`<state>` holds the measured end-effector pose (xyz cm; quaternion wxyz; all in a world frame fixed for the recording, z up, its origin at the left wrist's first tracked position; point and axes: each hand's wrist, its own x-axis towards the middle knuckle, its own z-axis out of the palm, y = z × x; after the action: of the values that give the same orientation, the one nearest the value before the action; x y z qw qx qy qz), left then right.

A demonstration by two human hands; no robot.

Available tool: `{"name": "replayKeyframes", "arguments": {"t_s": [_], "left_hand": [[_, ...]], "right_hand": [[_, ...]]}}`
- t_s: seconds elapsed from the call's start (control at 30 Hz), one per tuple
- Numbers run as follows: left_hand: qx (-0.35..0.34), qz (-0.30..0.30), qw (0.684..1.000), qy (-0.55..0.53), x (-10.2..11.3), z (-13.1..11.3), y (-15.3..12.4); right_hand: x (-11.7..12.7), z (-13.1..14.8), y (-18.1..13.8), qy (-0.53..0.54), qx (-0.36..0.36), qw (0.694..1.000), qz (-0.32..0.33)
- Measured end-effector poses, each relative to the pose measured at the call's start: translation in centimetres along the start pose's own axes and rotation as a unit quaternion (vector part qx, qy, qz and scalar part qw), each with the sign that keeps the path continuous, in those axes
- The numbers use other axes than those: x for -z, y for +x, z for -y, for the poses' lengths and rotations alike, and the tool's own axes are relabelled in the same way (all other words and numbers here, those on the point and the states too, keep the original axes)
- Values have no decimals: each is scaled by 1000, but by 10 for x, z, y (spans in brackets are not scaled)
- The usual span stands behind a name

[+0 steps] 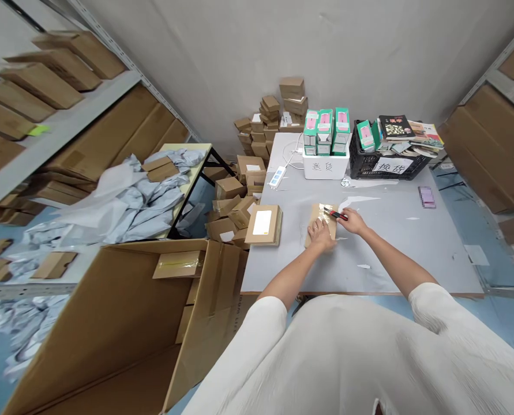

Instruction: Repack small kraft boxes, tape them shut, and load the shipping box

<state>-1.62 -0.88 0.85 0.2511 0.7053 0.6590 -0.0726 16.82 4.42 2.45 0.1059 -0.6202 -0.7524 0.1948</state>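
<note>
A small cardboard box (314, 216) with shiny clear tape along its top lies on the grey table. My left hand (321, 235) rests on the near part of this box, fingers spread out flat against it. In my right hand (353, 221) is a red and black utility knife (336, 214), gripped by its handle. The knife's front end points left, over the taped top of the box; whether the blade touches the tape I cannot tell. To the left, apart from both hands, sits another cardboard box (263, 223) with a white label.
Behind my hands stand a white bin (326, 168) of green and pink boxes and a black crate (360, 163) of books. A power strip (277, 177) and a phone (427, 197) lie on the table (390, 259). A large open carton (213, 288) stands at left.
</note>
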Motion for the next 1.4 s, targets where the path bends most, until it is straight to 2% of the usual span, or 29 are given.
{"name": "replayKeyframes", "arguments": {"t_s": [0.17,0.3,0.43,0.57,0.73,0.9,1.03,1.13,1.27,1.4], "left_hand": [[-117,36,991,55,13,44,6],[-141,7,987,76,20,71,6],[-179,-37,980,81,26,84,5],[-197,-59,977,62,29,82,1],[-209,-66,975,46,29,64,-3],[-208,-51,975,54,28,48,3],[-195,-37,978,67,28,42,8],[-185,-35,980,70,27,40,9],[-184,-36,979,73,26,39,8],[-194,-43,977,75,27,40,7]], "right_hand": [[-4,0,-5,32,-8,999,27],[-5,6,-16,90,-50,993,57],[-7,11,-28,122,-68,988,59],[-13,11,-37,195,-90,974,74],[-10,2,-41,277,-83,952,103],[14,-15,-44,237,-96,962,92],[30,-27,-47,239,-128,955,122],[38,-33,-48,241,-127,952,142],[43,-41,-47,211,-94,961,154],[45,-49,-42,99,-13,987,123]]}}
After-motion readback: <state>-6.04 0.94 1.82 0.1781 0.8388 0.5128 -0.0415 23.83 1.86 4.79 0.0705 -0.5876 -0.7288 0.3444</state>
